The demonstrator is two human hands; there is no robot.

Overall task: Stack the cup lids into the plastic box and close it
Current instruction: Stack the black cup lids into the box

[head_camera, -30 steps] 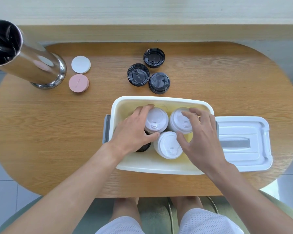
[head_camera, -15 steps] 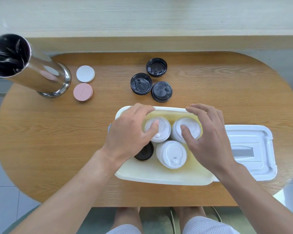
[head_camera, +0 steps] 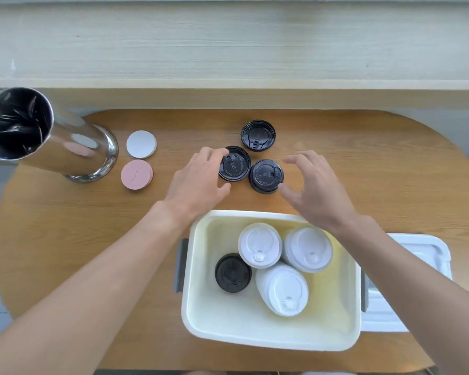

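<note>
Head: steel canister (head_camera: 49, 136) beside coasters (head_camera: 139, 159)

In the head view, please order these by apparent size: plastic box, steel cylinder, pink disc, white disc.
1. plastic box
2. steel cylinder
3. pink disc and white disc: they look alike, not ranked.

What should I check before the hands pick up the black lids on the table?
1. Left hand empty and open: ok, fingertips reach the nearest black lid.
2. Right hand empty and open: ok, hovering beside the second black lid.
3. Third black lid unobstructed: ok.
4. Room in the box: ok, a black stack and three white stacks sit inside, floor showing.
5. Box cover off, beside the box: ok.
6. White stacks upright: cannot tell.
</note>
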